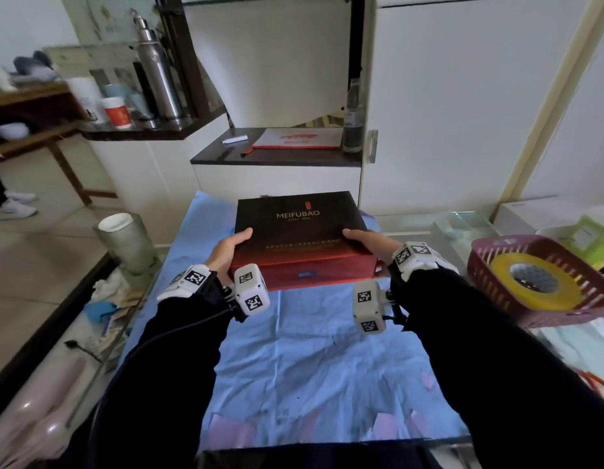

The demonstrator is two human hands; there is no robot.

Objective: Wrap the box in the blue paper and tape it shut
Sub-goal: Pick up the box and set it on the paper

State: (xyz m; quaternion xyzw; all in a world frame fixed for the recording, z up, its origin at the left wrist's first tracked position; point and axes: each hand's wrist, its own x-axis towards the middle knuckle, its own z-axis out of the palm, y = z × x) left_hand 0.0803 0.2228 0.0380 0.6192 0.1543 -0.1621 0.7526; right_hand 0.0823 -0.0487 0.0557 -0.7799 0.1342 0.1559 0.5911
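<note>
A flat dark box point(298, 228) with a red front edge and gold "MEIFUBAO" lettering sits over the far half of a crumpled blue paper sheet point(314, 363) spread on a glass table. My left hand point(227, 253) grips the box's left side, thumb on top. My right hand point(370, 247) grips its right side the same way. Whether the box rests on the paper or is slightly lifted, I cannot tell. A roll of yellowish tape point(534, 282) lies in a maroon basket point(490, 265) to the right.
White marker cubes hang from both wrists. The glass table point(463, 228) carries a green container point(595, 235) at the far right. A grey cylinder with a white cup point(124, 242) stands left of the paper. White cabinets and a dark shelf point(276, 154) rise behind.
</note>
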